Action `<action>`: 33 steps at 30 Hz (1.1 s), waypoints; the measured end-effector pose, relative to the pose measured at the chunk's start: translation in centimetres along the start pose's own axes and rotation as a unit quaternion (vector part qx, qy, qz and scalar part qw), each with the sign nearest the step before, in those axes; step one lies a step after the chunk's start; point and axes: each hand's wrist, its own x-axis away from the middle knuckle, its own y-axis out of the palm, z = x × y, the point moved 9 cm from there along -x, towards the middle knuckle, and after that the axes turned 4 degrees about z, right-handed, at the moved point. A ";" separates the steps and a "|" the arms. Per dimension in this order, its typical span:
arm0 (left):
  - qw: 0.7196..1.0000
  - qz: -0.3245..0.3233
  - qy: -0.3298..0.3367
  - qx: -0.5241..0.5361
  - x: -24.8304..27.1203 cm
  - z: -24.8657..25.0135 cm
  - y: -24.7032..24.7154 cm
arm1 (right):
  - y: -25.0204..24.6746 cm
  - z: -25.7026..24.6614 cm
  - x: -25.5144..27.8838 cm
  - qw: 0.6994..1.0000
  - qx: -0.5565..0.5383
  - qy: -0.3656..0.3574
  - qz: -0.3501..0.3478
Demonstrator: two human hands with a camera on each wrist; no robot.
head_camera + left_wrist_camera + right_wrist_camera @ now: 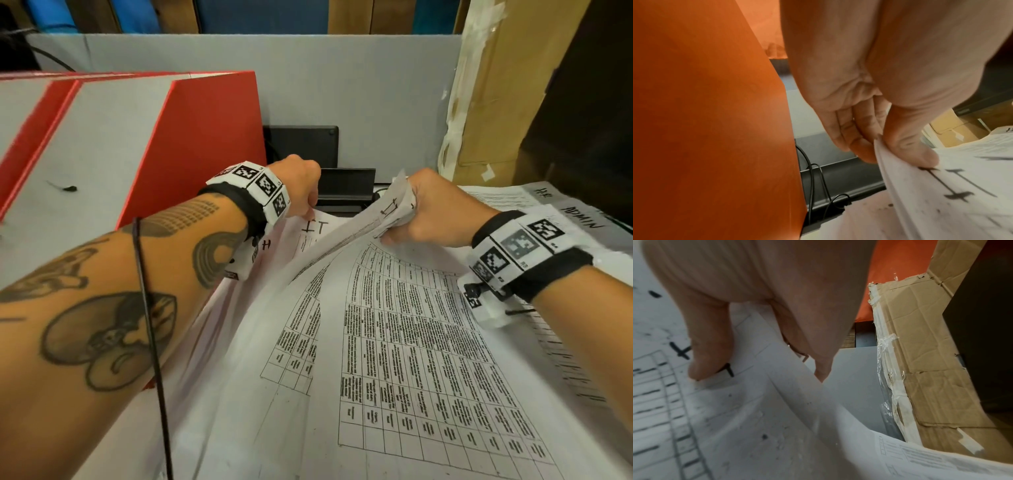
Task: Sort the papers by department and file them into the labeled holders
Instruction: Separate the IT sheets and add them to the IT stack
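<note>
A stack of printed papers (394, 342) with tables lies in front of me, its sheets hand-marked "IT" (313, 228). My left hand (301, 186) pinches the far left corner of the lower IT sheets (941, 186) between thumb and fingers. My right hand (424, 209) grips a bunch of lifted sheets (387, 214) at their far edge, thumb (709, 356) on top, and these curl up off the pile. More papers marked "HR" and "ADMIN" (579, 219) lie at the right. The labeled holders are not in view.
A red and grey box (144, 137) stands close on the left, beside my left forearm. Black devices (322, 164) with thin cables (818, 186) sit behind the papers. A grey partition (342, 89) backs the desk; taped cardboard (486, 102) rises at the right.
</note>
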 end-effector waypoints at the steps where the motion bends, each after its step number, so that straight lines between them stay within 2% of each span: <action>1: 1.000 0.001 0.004 -0.005 0.1 0.1 -0.1 | 0.0 0.1 -0.1 1.000 0.004 0.002 0.002; 6: 0.999 0.038 0.021 0.009 0.7 0.5 -2.0 | 0.3 0.2 -0.3 1.000 0.018 0.010 0.000; 9: 0.991 0.075 0.067 0.082 1.4 2.1 -4.4 | 0.3 0.0 -0.5 0.999 0.038 0.008 0.012; 11: 0.982 0.047 0.099 0.156 2.0 3.6 -5.4 | 0.6 0.0 -0.7 0.999 0.038 0.008 0.005; 14: 0.950 -0.047 0.148 0.271 3.3 6.2 -5.2 | 0.0 0.6 -0.6 0.999 0.035 0.016 0.027; 15: 0.930 -0.062 0.142 0.332 3.3 6.3 -5.1 | -0.3 0.6 -0.6 0.999 0.029 0.013 0.035; 16: 0.907 -0.069 0.109 0.402 2.9 5.9 -4.8 | -0.6 0.6 -0.5 0.999 0.017 0.008 0.044; 17: 0.896 -0.067 0.069 0.433 2.3 4.8 -4.2 | -0.9 0.3 -0.3 0.999 -0.005 0.003 0.049; 18: 0.903 -0.062 0.048 0.422 1.8 3.9 -3.4 | -1.0 0.2 -0.1 0.998 -0.027 0.001 0.049; 19: 0.933 -0.055 0.045 0.352 1.3 3.0 -2.8 | -1.0 0.2 0.0 0.998 -0.041 -0.003 0.043; 21: 0.982 -0.091 0.052 0.158 0.7 1.6 -0.1 | -0.8 0.1 0.2 0.999 -0.027 -0.015 0.021; 23: 0.989 -0.146 0.034 0.011 0.8 0.2 2.7 | -0.6 0.2 0.3 1.000 -0.006 -0.021 0.010; 25: 0.990 -0.134 0.026 -0.017 0.8 -0.1 3.5 | -0.6 0.1 0.2 1.000 -0.009 -0.019 0.016; 27: 0.994 -0.108 0.018 -0.003 0.6 -0.1 3.6 | -0.5 0.2 0.2 0.999 -0.019 -0.021 0.017; 33: 0.996 -0.089 0.004 0.012 0.5 -0.6 3.5 | -0.1 0.1 0.1 1.000 -0.012 -0.006 0.007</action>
